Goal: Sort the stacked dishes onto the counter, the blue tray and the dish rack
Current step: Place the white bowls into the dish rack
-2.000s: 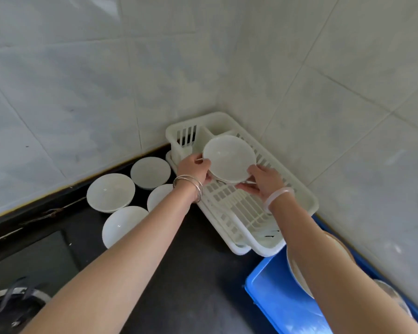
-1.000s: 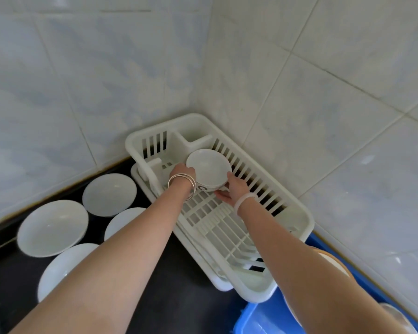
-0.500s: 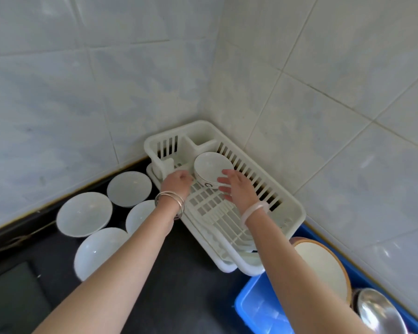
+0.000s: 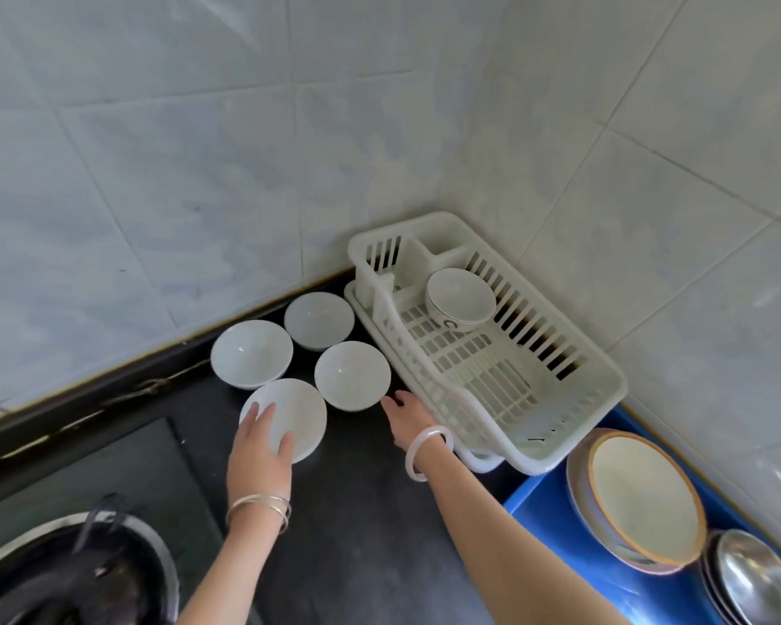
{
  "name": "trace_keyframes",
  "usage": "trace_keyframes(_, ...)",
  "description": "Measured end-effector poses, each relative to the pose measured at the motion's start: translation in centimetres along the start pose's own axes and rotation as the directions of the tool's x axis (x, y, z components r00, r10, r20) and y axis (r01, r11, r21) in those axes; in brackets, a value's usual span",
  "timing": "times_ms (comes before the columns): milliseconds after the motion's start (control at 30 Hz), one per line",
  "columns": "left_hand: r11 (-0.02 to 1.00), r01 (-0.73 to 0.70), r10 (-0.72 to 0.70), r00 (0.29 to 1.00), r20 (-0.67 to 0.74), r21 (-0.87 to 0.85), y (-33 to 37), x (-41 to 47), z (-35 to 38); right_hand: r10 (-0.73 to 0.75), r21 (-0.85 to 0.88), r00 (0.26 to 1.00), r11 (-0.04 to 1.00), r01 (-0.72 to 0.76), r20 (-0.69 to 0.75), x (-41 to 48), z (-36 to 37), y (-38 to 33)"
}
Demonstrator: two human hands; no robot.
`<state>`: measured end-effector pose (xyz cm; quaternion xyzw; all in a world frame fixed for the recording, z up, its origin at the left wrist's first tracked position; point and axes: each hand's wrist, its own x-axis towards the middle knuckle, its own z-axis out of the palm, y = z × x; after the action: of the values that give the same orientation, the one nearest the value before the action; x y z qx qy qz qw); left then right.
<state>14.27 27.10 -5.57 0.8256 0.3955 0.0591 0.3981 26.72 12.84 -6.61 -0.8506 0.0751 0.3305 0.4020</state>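
Several white bowls stand together on the dark counter (image 4: 357, 534). My left hand (image 4: 262, 439) rests on the near rim of the nearest bowl (image 4: 298, 412), fingers over its edge. My right hand (image 4: 409, 419) is open and holds nothing, low between that bowl and the white dish rack (image 4: 596, 399). A white bowl (image 4: 461, 300) leans tilted inside the rack's far end. On the blue tray (image 4: 542, 512) at the right lies a brown-rimmed plate (image 4: 641, 498) on a stack, beside a steel dish (image 4: 758, 579).
Tiled walls meet in the corner right behind the rack. A stove with a dark pan (image 4: 77, 575) sits at the lower left. The other bowls (image 4: 251, 354) crowd against the wall and the rack's left side.
Both hands have let go of the bowl in the rack and drawn back toward me. My left hand has come down onto the nearest counter bowl; the view has swung left.
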Motion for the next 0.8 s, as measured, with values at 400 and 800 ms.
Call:
trace_keyframes(400, 0.843, 0.291, -0.256, 0.957, 0.139, -0.451, -4.5, 1.6, 0.1, 0.169, 0.624, 0.986, 0.770, -0.137, 0.007, 2.1, 2.4, -2.7)
trace_keyframes(800, 0.510, 0.452, -0.383, 0.881, 0.277, -0.732, -5.5, 3.1, -0.2, -0.076, 0.334, 0.992, 0.937, 0.104, -0.097, -2.5, 2.7, -4.9)
